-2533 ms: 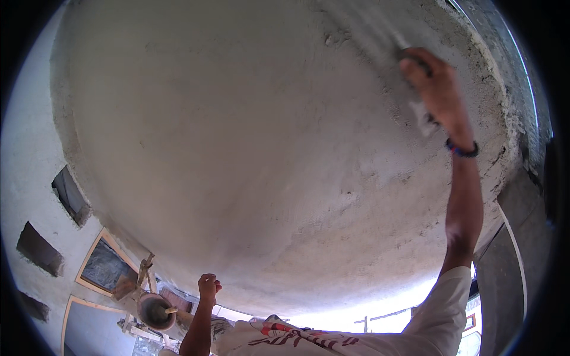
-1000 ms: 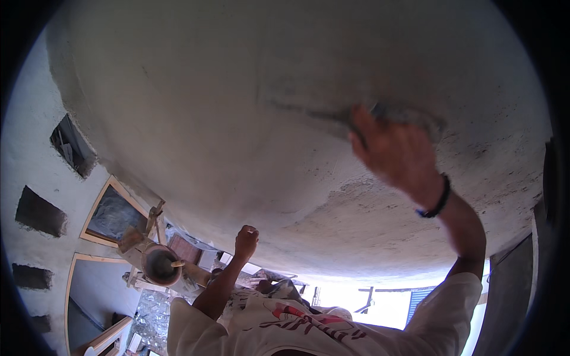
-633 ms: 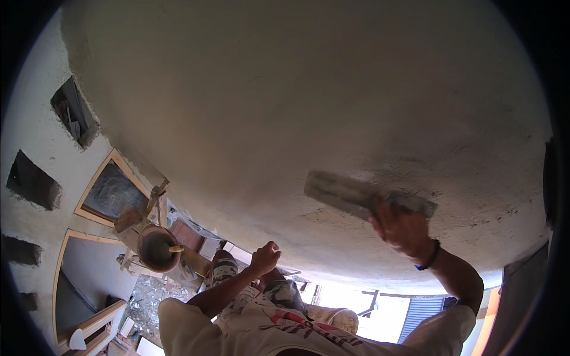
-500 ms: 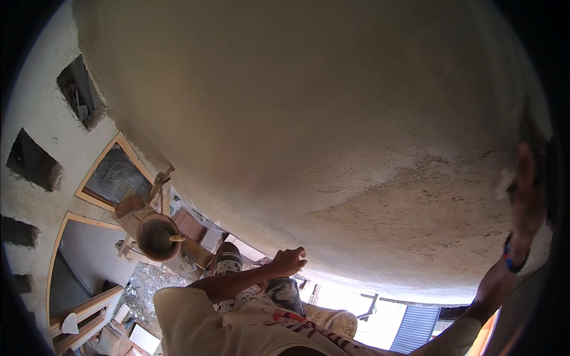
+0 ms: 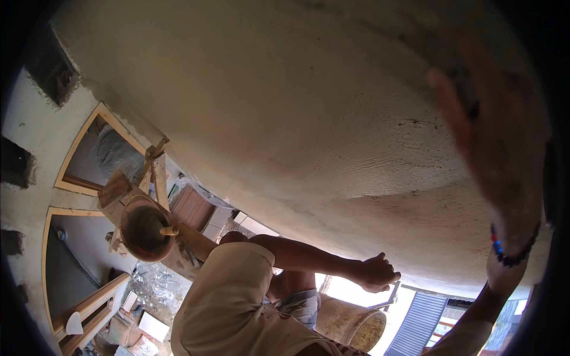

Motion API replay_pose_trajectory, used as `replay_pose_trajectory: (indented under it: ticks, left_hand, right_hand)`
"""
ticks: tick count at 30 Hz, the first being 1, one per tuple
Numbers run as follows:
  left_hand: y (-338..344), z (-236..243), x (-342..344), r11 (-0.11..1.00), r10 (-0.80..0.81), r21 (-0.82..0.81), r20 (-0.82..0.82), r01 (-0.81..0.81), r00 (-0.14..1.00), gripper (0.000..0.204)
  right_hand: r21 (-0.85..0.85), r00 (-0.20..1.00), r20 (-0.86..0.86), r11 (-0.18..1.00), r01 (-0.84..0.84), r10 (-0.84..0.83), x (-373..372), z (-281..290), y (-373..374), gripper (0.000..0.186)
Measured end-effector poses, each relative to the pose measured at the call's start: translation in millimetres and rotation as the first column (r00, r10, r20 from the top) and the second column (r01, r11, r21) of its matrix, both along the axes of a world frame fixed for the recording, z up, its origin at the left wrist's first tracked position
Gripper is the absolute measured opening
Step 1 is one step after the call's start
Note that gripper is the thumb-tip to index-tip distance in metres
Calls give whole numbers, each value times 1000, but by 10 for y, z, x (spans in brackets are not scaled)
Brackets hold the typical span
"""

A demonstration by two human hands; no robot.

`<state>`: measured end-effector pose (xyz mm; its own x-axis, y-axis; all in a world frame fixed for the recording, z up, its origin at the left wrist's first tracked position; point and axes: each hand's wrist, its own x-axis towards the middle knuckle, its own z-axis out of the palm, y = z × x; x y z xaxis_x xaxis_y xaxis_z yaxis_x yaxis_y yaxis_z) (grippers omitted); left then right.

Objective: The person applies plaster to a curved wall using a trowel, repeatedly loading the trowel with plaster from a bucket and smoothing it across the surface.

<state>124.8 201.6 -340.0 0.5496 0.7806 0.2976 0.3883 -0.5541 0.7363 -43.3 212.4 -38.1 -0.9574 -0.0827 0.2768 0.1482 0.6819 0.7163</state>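
Note:
A large curved plaster wall (image 5: 267,118) fills the upper middle of the view, smooth at the left and rougher towards the right. Up against its right part is my right hand (image 5: 499,136), with a beaded bracelet at the wrist. Its fingers are smeared by motion, and a dark blurred shape shows beside them that I cannot make out. Low in front of the wall my left hand (image 5: 375,273) is closed into a loose fist, with nothing sticking out of it. A round bucket (image 5: 145,243) stands at the left, a tool's wooden handle (image 5: 169,231) at its rim.
The bucket rests on wooden planks (image 5: 196,242). Further left is a pale wall with wood-framed openings (image 5: 80,184) and dark square holes (image 5: 15,163). Rubble and light boards (image 5: 153,326) lie below. A dirty drum (image 5: 362,329) and a blue-grey corrugated sheet (image 5: 418,320) are at the lower right.
My right hand has moved up and left across the wall and looks larger. My left arm has reached further right, its hand still closed. The view has shifted, and the rough patch looks smaller.

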Motion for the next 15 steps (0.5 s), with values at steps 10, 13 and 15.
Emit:
replay_pose_trajectory:
  ticks: [10,13,15]
  left_hand:
    - [121,-1074,350,953,-79,300,88,49,993,48]
    - [-44,-986,153,976,-201,75,-72,206,977,38]
    - [-51,-1090,22,971,-219,68,-122,228,968,34]
  right_hand:
    - [-55,829,499,945,323,-254,1562,-2847,305,33]
    - [-246,877,428,906,346,-219,1656,-2621,221,38]
    - [-131,966,210,975,181,-151,1526,-2053,89,42]
